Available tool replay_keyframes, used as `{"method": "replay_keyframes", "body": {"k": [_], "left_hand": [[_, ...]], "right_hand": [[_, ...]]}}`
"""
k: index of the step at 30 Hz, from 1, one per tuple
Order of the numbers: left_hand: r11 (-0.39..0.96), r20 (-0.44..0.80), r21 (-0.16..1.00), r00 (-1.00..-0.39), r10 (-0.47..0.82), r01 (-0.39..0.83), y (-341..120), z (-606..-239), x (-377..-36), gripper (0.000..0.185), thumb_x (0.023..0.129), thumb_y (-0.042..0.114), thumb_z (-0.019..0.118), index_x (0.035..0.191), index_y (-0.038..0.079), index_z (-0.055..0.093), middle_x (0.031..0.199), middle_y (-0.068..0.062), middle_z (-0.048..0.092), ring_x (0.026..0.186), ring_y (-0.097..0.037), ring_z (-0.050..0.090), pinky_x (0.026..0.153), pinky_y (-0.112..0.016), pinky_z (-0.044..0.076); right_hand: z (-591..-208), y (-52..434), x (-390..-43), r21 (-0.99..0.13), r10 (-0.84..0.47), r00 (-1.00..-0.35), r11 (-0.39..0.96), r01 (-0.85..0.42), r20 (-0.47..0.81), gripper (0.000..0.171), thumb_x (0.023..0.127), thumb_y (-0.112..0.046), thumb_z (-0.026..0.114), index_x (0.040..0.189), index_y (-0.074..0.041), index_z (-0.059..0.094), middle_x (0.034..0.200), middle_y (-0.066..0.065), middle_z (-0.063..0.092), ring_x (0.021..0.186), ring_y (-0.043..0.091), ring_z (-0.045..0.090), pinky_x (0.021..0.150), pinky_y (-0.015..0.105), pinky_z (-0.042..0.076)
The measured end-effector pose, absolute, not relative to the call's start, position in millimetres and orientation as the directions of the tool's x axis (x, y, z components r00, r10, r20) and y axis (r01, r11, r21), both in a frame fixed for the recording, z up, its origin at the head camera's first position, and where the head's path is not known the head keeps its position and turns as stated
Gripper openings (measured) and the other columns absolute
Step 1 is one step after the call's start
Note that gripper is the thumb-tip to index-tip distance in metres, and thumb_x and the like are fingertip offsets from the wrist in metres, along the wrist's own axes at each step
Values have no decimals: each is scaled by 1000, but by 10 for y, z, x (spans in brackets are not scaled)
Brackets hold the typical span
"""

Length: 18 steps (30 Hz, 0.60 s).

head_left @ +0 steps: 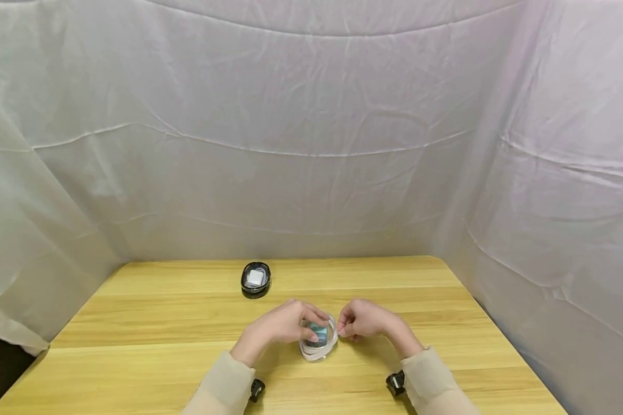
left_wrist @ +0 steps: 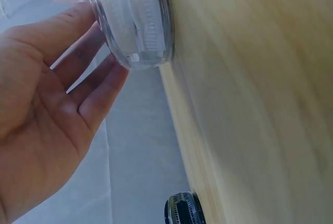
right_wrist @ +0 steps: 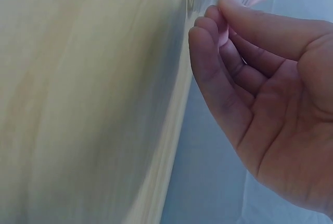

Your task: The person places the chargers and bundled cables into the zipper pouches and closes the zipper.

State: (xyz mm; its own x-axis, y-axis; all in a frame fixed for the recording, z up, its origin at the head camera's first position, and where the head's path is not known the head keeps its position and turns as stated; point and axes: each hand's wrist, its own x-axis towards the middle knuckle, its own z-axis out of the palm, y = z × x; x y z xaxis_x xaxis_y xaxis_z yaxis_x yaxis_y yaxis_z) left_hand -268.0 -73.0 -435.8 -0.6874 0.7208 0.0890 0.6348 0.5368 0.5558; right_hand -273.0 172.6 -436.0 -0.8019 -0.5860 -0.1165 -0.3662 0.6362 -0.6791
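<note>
Clear pouch (head_left: pixel 319 340) rests on wooden table (head_left: pixel 161 323), white drapes (head_left: pixel 311 144) around.

Bright, even, soft light fills the head view, diffused by the white cloth (head_left: pixel 311 144) around the table (head_left: pixel 161 323). Shadows under the hands are faint. Straight edges bow toward the corners, showing wide-angle distortion. Both wrist views are close and soft: the wood grain smears into blur, and the skin looks slightly washed out.
</note>
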Motion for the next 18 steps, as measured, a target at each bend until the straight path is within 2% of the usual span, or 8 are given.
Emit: {"method": "replay_keyframes", "body": {"k": [5,13,18], "left_hand": [[541,85,560,-693,716,628,-741,-4327,-2660,31,89,11,82,119,10,79,134,3,70,129,-19,62,110,-34,49],[552,74,576,-711,699,603,-777,-4290,-2647,30,86,11,84,116,10,80,133,2,71,127,-22,63,105,-33,52],[564,71,565,-716,694,603,-795,-4276,-2656,30,84,11,85,114,11,80,132,1,71,125,-22,64,107,-37,52]], "right_hand": [[-4378,1717,-2736,-681,-577,-809,637,-361,-110,10,93,1,73,86,-6,71,74,3,65,66,17,63,59,29,55],[-4411,1685,-2739,-692,-544,-834,639,-336,-97,9,94,0,73,86,-4,71,75,6,66,66,17,63,62,35,59],[-4388,1647,-2713,-695,-526,-845,643,-322,-95,8,94,1,72,87,-2,71,76,8,66,66,18,63,62,35,59]]}}
